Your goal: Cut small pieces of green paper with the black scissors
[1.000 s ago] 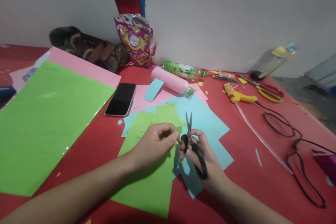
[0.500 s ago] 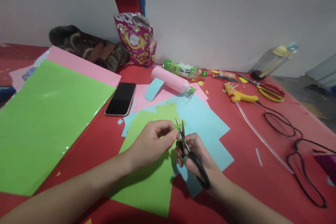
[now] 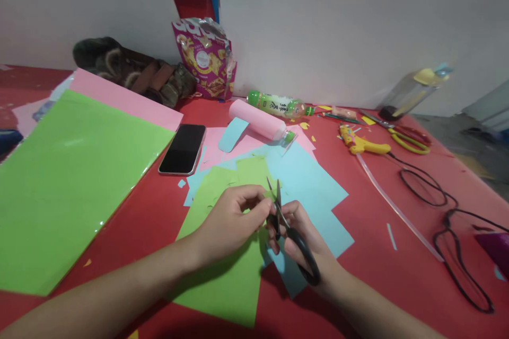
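Note:
My right hand (image 3: 300, 235) is closed around the black handles of a pair of scissors (image 3: 299, 251). Their blades point away from me and stand slightly apart. Beside the blades, the thumb and fingers of my left hand (image 3: 242, 214) pinch a small piece of green paper, mostly hidden by the fingertips and blades. Both hands are over a cut sheet of green paper (image 3: 234, 291), which overlaps light blue paper (image 3: 318, 196). Tiny green scraps lie on the sheet beyond my left hand.
Left lie a large green sheet stack (image 3: 79, 169) and a phone (image 3: 183, 149). Behind are a pink-wrapped bottle (image 3: 258, 121), a green-labelled bottle (image 3: 278, 105) and a snack bag (image 3: 207, 61). On the right are a yellow glue gun (image 3: 361, 143), its looping cable and larger scissors (image 3: 409, 140).
The scissor blades have spread a little wider at the tips. Less of the green piece shows between them. Both hands stay almost in the same place.

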The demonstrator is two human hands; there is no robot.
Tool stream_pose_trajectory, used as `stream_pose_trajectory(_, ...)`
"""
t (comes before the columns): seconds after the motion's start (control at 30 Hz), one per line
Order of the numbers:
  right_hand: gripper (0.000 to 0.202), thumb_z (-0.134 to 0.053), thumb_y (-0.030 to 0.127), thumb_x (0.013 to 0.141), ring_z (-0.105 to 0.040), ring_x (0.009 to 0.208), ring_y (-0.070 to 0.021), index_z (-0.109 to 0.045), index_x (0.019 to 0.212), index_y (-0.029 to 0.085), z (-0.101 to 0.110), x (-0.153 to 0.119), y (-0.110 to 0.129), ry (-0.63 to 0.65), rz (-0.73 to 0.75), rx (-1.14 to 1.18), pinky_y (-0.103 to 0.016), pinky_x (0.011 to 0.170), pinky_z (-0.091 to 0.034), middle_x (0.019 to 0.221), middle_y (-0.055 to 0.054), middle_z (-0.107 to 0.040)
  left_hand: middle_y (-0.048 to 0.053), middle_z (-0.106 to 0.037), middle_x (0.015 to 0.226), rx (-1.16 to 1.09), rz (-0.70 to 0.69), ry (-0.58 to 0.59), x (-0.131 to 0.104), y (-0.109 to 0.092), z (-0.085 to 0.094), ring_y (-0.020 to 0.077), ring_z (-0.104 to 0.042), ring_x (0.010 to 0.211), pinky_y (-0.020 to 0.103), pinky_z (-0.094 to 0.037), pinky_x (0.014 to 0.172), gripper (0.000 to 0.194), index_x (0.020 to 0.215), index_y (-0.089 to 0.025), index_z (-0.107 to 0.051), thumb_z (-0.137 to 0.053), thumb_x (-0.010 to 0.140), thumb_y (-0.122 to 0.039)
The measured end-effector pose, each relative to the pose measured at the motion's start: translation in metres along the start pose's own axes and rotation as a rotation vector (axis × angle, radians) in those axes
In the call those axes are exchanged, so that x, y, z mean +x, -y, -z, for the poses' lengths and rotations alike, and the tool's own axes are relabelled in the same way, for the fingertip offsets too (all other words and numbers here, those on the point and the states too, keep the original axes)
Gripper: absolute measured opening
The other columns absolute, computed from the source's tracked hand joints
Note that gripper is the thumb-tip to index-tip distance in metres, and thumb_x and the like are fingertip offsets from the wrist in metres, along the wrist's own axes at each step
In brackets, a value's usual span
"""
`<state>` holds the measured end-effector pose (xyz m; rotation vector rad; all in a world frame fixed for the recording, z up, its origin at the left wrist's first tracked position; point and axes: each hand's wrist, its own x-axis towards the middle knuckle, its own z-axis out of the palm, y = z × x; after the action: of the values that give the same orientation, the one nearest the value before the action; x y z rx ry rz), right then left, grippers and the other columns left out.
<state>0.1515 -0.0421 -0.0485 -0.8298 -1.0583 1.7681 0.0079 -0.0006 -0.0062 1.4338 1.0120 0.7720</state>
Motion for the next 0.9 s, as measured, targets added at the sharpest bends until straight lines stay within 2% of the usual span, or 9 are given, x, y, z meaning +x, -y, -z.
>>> stream_pose_trajectory(0.17, 0.035, -0.059, 0.046, 0.069, -0.040, 0.060, -0.0106, -0.038, 0.084, 0.023, -0.002, 0.000, 0.006, 0.015, -0.004, -0.019, -0.025, 0.056, -0.031, 0.075, 0.002, -0.043, -0.006, -0.047, 0.047, 0.044, -0.028, -0.009, 0.000, 0.001, 0.001, 0.0049, -0.045, 0.045, 0.016, -0.037, 0.047, 0.024, 0.055, -0.015, -0.045, -0.041, 0.078, -0.017)
stream_pose_trajectory(0.4, 0.036, -0.060, 0.048, 0.067, -0.040, 0.059, -0.0108, -0.038, 0.084, 0.024, 0.000, 0.000, 0.002, 0.007, -0.006, -0.021, -0.025, 0.054, -0.031, 0.074, 0.003, -0.043, -0.006, -0.047, 0.047, 0.079, -0.062, -0.012, -0.001, 0.001, 0.000, 0.0048, -0.044, 0.044, 0.016, -0.035, 0.045, 0.024, 0.054, -0.015, -0.046, -0.041, 0.078, -0.016)
stream_pose_trajectory(0.63, 0.035, -0.060, 0.045, 0.068, -0.040, 0.059, -0.0099, -0.038, 0.084, 0.024, 0.000, 0.001, 0.001, 0.005, 0.000, -0.005, -0.024, 0.054, -0.032, 0.074, 0.003, -0.043, -0.006, -0.053, 0.048, 0.003, -0.062, 0.019, 0.000, 0.000, 0.000, 0.0045, -0.048, 0.043, 0.016, -0.037, 0.045, 0.024, 0.056, -0.015, -0.047, -0.040, 0.079, -0.017)
stream_pose_trajectory(0.9, 0.035, -0.061, 0.044, 0.067, -0.039, 0.057, -0.0100, -0.038, 0.082, 0.024, 0.003, 0.002, -0.005, -0.020, -0.011, -0.014, -0.024, 0.052, -0.031, 0.072, 0.003, -0.043, -0.007, -0.046, 0.045, -0.010, -0.025, -0.012, -0.002, 0.002, -0.003, 0.0054, -0.046, 0.041, 0.017, -0.036, 0.043, 0.025, 0.054, -0.016, -0.046, -0.041, 0.078, -0.019)
